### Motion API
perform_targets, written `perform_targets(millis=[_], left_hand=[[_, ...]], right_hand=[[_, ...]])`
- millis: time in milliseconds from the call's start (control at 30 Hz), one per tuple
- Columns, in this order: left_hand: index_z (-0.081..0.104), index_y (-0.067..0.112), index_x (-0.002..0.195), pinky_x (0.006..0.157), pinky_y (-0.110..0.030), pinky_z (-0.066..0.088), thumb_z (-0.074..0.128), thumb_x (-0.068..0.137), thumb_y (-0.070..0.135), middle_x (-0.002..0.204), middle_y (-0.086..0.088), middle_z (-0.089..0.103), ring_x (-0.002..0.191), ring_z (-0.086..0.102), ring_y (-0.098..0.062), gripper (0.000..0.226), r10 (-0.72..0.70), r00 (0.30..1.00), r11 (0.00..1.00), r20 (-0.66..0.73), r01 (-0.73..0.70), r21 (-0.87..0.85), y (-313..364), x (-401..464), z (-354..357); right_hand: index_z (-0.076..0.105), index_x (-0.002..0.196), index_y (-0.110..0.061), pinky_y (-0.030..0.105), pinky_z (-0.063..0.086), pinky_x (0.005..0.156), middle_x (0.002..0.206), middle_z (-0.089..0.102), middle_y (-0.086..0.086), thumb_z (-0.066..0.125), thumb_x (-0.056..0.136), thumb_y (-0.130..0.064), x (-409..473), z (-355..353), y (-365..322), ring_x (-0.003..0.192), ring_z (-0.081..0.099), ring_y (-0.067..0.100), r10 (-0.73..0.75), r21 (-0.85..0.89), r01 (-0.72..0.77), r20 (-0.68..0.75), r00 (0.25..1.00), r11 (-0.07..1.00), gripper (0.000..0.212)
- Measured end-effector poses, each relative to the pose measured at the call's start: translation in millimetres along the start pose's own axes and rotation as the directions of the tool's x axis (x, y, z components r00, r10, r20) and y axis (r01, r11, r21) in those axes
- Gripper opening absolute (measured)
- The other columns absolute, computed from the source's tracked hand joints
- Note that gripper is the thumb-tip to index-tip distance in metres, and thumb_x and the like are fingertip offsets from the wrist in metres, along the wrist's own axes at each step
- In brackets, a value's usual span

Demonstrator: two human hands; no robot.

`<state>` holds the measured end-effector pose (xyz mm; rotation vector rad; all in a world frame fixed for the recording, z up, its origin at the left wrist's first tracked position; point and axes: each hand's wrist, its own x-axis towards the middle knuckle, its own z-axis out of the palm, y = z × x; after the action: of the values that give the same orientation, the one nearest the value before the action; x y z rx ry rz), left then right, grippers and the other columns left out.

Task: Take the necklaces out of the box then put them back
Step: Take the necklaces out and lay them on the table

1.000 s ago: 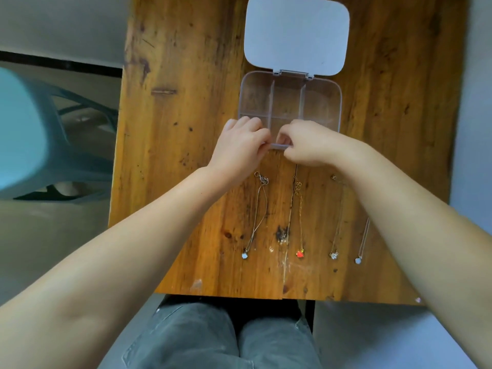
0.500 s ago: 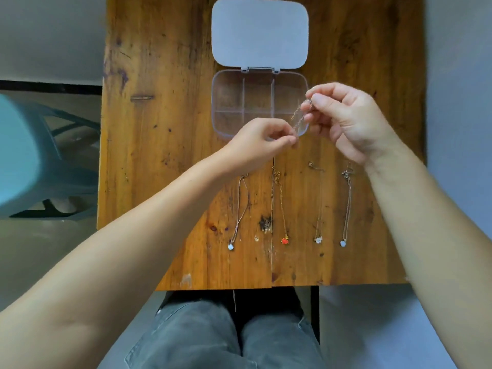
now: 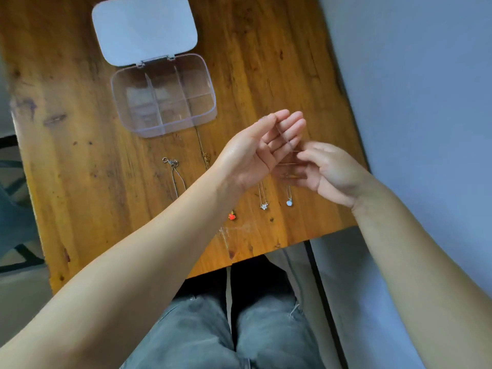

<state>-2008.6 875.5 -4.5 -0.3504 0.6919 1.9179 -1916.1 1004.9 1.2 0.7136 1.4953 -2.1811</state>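
Note:
A clear compartment box (image 3: 162,94) lies on the wooden table (image 3: 80,155) with its white lid (image 3: 145,29) folded open behind it; its compartments look empty. Several necklaces lie in a row in front of it: a silver chain (image 3: 174,177), one with a red pendant (image 3: 232,216), one with a star pendant (image 3: 263,206) and one with a pale blue pendant (image 3: 289,202). My left hand (image 3: 261,153) is raised palm-up above the row and pinches one end of a thin chain (image 3: 286,139) at thumb and forefinger. My right hand (image 3: 330,174) pinches the chain's lower end.
The table's front edge (image 3: 266,249) is close below the pendants, with my knees in grey jeans (image 3: 226,328) under it. A pale wall (image 3: 412,102) borders the table's right side. A teal chair (image 3: 10,203) stands at the left.
Both hands left the box's front edge and came nearer and to the right, drawing a thin chain out between them. The view has tilted and shifted left.

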Motion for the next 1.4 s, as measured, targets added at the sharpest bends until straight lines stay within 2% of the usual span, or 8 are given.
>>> perform_targets(millis=[267, 633, 733, 867, 1033, 1200, 1300, 1400], left_hand=[[0.06, 0.003, 0.102, 0.082, -0.034, 0.057, 0.038, 0.1, 0.014, 0.079, -0.007, 0.074, 0.08, 0.071, -0.018, 0.024, 0.04, 0.971, 0.981, -0.237, 0.007, 0.194, -14.8, 37.1, 20.6], [0.063, 0.004, 0.092, 0.067, -0.032, 0.058, 0.043, 0.097, 0.013, 0.072, -0.007, 0.068, 0.065, 0.068, -0.018, 0.022, 0.113, 0.935, 0.886, -0.336, 0.059, 0.46, -13.5, 115.5, 28.7], [0.064, 0.004, 0.094, 0.065, -0.03, 0.059, 0.043, 0.098, 0.016, 0.077, -0.007, 0.07, 0.071, 0.072, -0.019, 0.025, 0.216, 0.917, 0.72, -0.336, 0.083, 0.689, -13.8, 130.1, 26.5], [0.067, 0.01, 0.088, 0.063, -0.023, 0.054, 0.047, 0.096, 0.015, 0.077, 0.001, 0.063, 0.066, 0.06, -0.011, 0.022, 0.339, 0.924, 0.254, -0.177, 0.092, 0.963, -20.3, 142.4, 19.7], [0.069, 0.011, 0.096, 0.057, -0.016, 0.039, 0.05, 0.095, 0.017, 0.098, 0.0, 0.063, 0.071, 0.054, -0.009, 0.02, 0.369, 0.928, -0.231, 0.044, 0.046, 0.972, -24.0, 150.7, 5.1], [0.063, 0.011, 0.106, 0.069, -0.025, 0.043, 0.051, 0.092, 0.012, 0.11, -0.006, 0.063, 0.088, 0.055, -0.016, 0.018, 0.328, 0.943, -0.325, 0.046, 0.067, 0.943, -18.9, 154.3, -5.5], [0.057, 0.013, 0.113, 0.058, -0.02, 0.041, 0.054, 0.091, 0.016, 0.101, -0.003, 0.061, 0.08, 0.055, -0.015, 0.023, 0.293, 0.953, -0.313, 0.075, 0.021, 0.95, -10.4, 144.5, -8.5], [0.059, 0.013, 0.11, 0.051, -0.018, 0.039, 0.053, 0.089, 0.016, 0.092, 0.0, 0.057, 0.069, 0.052, -0.012, 0.022, 0.326, 0.941, -0.279, 0.095, 0.0, 0.96, 8.4, 116.7, -17.0]], right_hand=[[0.075, 0.088, -0.018, 0.018, 0.054, 0.06, 0.077, 0.074, -0.003, 0.055, 0.093, -0.008, -37.7, -47.1, 37.4, 0.072, 0.068, 0.006, -0.056, 0.008, 0.058, -0.15, 0.987, 0.998, 0.023], [0.066, 0.094, -0.01, 0.014, 0.052, 0.055, 0.073, 0.075, -0.001, 0.058, 0.09, -0.002, -48.2, -87.9, 77.0, 0.065, 0.068, 0.005, -0.015, 0.137, 0.078, -0.415, 0.91, 0.987, 0.012], [0.065, 0.088, -0.009, 0.015, 0.052, 0.054, 0.07, 0.072, -0.001, 0.061, 0.089, -0.005, -42.3, -89.0, 87.1, 0.062, 0.066, 0.005, 0.02, 0.028, -0.006, -0.506, 0.862, 1.0, 0.006], [0.064, 0.088, -0.009, 0.017, 0.05, 0.05, 0.077, 0.069, 0.005, 0.059, 0.09, -0.008, -28.3, -83.6, 103.7, 0.057, 0.062, 0.007, -0.02, -0.199, -0.136, -0.626, 0.779, 0.97, 0.005], [0.061, 0.091, -0.014, 0.009, 0.046, 0.051, 0.075, 0.066, -0.003, 0.06, 0.091, -0.017, -16.6, -70.1, 122.3, 0.058, 0.062, 0.003, -0.156, -0.442, -0.223, -0.672, 0.724, 0.869, 0.003], [0.054, 0.088, -0.016, 0.015, 0.04, 0.053, 0.067, 0.055, -0.008, 0.06, 0.092, -0.02, -15.7, -67.5, 122.5, 0.064, 0.061, 0.012, -0.207, -0.572, -0.277, -0.638, 0.742, 0.772, 0.008], [0.054, 0.094, -0.017, 0.026, 0.05, 0.063, 0.076, 0.062, -0.002, 0.056, 0.094, -0.026, -17.0, -67.7, 114.1, 0.072, 0.063, 0.016, -0.195, -0.578, -0.302, -0.643, 0.741, 0.758, 0.009], [0.053, 0.099, -0.021, 0.019, 0.045, 0.057, 0.086, 0.066, 0.0, 0.048, 0.097, -0.028, -16.2, -63.6, 96.1, 0.071, 0.061, 0.01, -0.236, -0.602, -0.271, -0.628, 0.741, 0.752, 0.009]])
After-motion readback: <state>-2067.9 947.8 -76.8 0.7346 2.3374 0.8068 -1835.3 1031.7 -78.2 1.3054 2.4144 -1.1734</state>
